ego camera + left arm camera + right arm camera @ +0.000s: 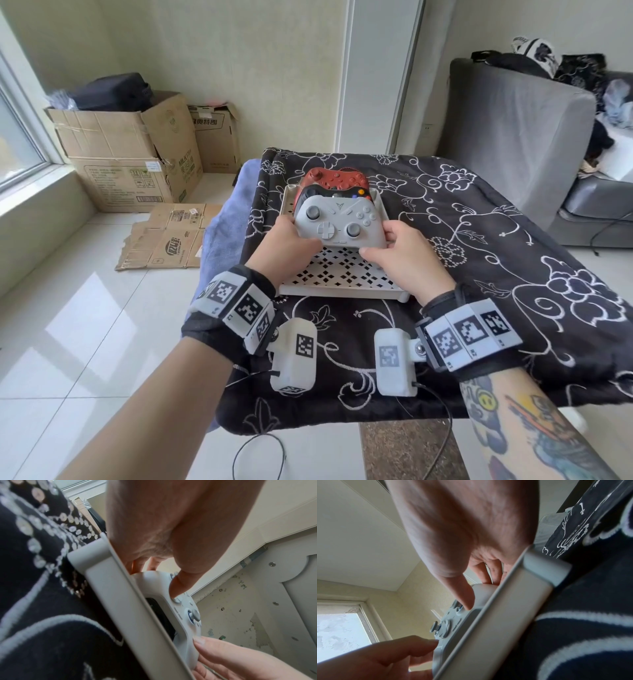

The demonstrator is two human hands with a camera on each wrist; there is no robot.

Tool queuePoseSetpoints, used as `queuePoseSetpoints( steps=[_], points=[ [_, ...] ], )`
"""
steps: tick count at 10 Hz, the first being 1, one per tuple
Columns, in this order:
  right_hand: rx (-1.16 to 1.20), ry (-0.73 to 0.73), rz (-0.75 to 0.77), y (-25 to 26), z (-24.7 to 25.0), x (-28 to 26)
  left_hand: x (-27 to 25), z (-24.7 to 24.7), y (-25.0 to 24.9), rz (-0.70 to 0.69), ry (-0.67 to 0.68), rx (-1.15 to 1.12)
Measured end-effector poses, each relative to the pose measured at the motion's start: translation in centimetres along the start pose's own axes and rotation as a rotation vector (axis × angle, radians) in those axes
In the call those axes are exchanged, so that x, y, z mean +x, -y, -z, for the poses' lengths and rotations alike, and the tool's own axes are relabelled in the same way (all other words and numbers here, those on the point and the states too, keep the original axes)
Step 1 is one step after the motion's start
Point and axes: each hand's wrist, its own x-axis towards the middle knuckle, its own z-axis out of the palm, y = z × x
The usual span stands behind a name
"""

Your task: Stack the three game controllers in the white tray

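Observation:
A white perforated tray (342, 277) lies on the black patterned cloth. At its far end a red controller (334, 178) leans, with a black controller (330, 193) overlapping in front of it. A white controller (339, 222) leans against the black one. My left hand (291, 240) grips its left handle and my right hand (394, 246) grips its right handle. In the left wrist view my left thumb presses the white controller (181, 608) beside the tray wall (120, 588). The right wrist view shows my right thumb on the white controller (453, 622) inside the tray wall (496, 615).
The black cloth with white flowers (479, 240) covers the table. Cardboard boxes (130, 150) stand on the tiled floor at the left, with flattened cardboard (168, 236) in front. A grey sofa (534, 144) stands to the right.

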Motion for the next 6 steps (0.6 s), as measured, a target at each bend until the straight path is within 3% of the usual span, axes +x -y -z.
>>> queuePoseSetpoints(
  steps=[5, 6],
  points=[
    [0.069, -0.022, -0.048, 0.6, 0.5, -1.0, -1.2, 0.7, -0.6, 0.023, 0.002, 0.007],
    [0.068, -0.076, -0.031, 0.8, 1.3, -1.2, -1.7, 1.1, -1.3, -0.024, -0.073, -0.007]
  ],
)
